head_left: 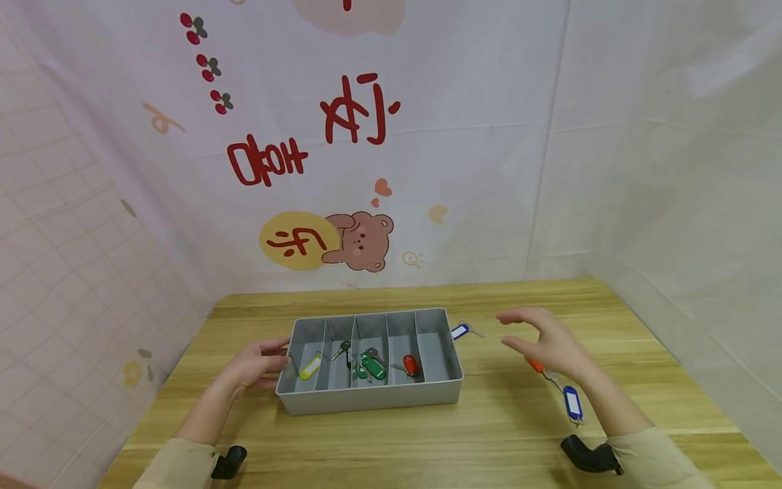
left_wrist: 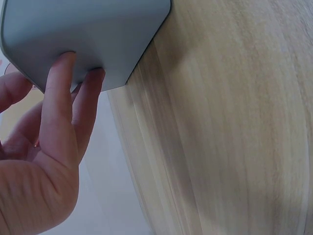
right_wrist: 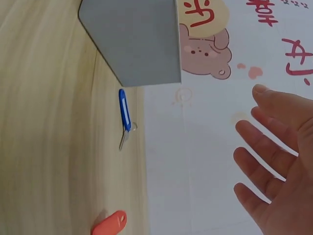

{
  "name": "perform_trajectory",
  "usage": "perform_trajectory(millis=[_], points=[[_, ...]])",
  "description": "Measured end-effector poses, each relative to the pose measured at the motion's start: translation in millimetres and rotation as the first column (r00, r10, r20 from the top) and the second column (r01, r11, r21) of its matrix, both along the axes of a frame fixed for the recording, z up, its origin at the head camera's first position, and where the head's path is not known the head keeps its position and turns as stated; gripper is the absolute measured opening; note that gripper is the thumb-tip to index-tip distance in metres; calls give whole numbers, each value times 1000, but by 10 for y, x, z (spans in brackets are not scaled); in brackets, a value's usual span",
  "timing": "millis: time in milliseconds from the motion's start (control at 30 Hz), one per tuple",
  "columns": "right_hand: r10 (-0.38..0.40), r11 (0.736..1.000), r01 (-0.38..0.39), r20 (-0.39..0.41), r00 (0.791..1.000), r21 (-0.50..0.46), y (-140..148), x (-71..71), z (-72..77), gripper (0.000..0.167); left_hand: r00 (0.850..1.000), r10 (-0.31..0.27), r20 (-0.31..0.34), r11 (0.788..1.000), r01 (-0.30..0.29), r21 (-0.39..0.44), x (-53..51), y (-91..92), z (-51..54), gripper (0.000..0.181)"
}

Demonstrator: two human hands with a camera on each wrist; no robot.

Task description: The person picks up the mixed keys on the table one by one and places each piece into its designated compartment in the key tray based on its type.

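Observation:
A grey tray (head_left: pixel 373 399) with several compartments stands on the table. My left hand (head_left: pixel 256 365) holds its left end; in the left wrist view two fingertips (left_wrist: pixel 63 61) press the outer wall, and another digit reaches the rim. Yellow (head_left: pixel 311 365), green (head_left: pixel 374 367) and red (head_left: pixel 411 365) key tags with keys lie in separate compartments, plus a key (head_left: pixel 345 346) with a dark tag. My right hand (head_left: pixel 552 343) hovers right of the tray, fingers apart, holding nothing. Beneath it lies an orange-red key tag (right_wrist: pixel 111 224), partly hidden in the head view.
A blue-tagged key (head_left: pixel 461 331) lies just beyond the tray's right wall. Another blue key tag (head_left: pixel 572 404) lies near my right forearm. The wooden table (head_left: pixel 366 445) meets a printed white curtain (head_left: pixel 476 170) at the back and sides.

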State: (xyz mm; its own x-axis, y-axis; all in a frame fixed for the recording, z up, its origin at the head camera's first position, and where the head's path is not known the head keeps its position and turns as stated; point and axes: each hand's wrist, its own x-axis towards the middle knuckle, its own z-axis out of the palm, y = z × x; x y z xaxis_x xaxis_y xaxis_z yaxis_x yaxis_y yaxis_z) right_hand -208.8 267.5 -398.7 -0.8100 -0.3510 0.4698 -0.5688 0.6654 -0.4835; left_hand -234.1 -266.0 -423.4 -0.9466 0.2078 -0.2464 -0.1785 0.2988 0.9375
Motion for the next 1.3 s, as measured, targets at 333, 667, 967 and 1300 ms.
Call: perform_trajectory(millis=[333,667,967,1300], points=[[15,1000,-15,-54,998,4,322,23,-144,41,1000,5,0,1000,-5,-17,2,-1,23,64],[55,998,-53,-65,996,30,699,14,-331,44,1000,-1,1,1000,1,-5,-1,-4,26,64],[153,988,-153,12,988,31,932,12,-481,48,1000,5,2,1000,-5,0,-5,-10,22,64],[209,978,-210,64,976,14,1051,11,-643,41,1000,-14,-5,1000,14,6,-13,-15,19,65]])
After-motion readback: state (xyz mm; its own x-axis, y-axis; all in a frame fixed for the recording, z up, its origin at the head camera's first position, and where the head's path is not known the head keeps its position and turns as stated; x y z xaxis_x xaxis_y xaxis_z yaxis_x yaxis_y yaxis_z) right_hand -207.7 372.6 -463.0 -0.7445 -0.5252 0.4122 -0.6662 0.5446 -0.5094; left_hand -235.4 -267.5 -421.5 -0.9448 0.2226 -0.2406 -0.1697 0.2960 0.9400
